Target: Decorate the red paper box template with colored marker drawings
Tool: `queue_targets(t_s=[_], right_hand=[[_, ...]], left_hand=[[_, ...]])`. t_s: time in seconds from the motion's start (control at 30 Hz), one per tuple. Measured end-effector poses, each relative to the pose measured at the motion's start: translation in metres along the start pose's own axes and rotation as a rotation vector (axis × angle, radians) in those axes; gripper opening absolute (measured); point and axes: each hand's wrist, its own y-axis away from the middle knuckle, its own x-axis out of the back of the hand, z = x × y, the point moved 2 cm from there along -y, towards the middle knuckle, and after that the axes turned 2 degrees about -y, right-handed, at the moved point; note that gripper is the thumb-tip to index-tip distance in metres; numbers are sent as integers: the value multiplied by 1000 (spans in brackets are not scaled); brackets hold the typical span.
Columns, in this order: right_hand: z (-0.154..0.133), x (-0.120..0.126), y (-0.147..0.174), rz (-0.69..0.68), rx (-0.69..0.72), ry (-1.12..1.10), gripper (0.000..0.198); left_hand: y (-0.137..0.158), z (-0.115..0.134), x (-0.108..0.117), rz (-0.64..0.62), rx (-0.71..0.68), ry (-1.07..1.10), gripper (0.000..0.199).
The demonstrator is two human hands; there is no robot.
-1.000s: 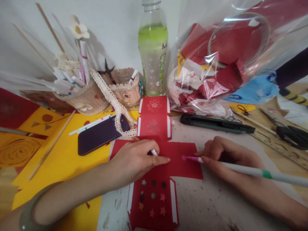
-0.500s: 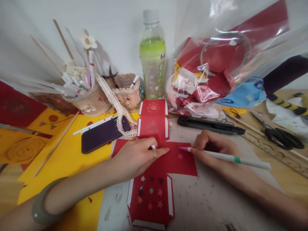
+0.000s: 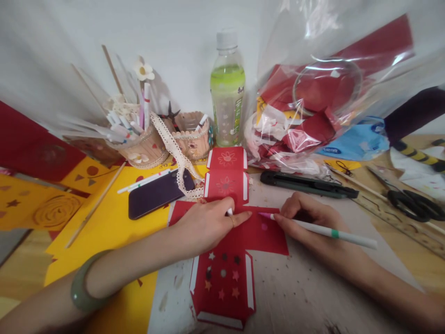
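Observation:
A red paper cutout (image 3: 267, 241) in a cross shape lies flat, with white strips along several flap edges. Star and round cutouts dot its near panel, and flowers are drawn on its two far panels. My left hand (image 3: 212, 222) rests on the middle of it, index finger stretched out. Its curled fingers hold a small white piece, apparently a marker cap (image 3: 230, 211), mostly hidden. On the right panel, a pink dot (image 3: 264, 227) shows. In my right hand (image 3: 306, 215) is a white marker (image 3: 316, 227) with a pink tip, pointing left just above the dot; contact with the paper is unclear.
Behind stand a green-labelled bottle (image 3: 227, 93), pen holders (image 3: 148, 150) and a plastic bag of scraps (image 3: 302, 102). A box cutter (image 3: 309, 184) and scissors (image 3: 410, 204) lie at right. A phone (image 3: 160, 192), lace (image 3: 174, 146) and yellow paper (image 3: 135, 241) are at left.
The whole view has shifted, so things appear slightly further right and lower. The marker tip sits a little further left relative to the pink dot. Both hands keep their grips.

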Motion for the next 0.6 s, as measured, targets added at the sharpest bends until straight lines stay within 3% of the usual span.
queue_targets(t_s=[0.43, 0.6], right_hand=[[2, 1, 0, -1, -24, -3, 20], [4, -1, -1, -14, -19, -23, 22]], left_hand=[[0, -1, -2, -19, 48, 64, 38], [0, -2, -1, -107, 58, 99, 40]])
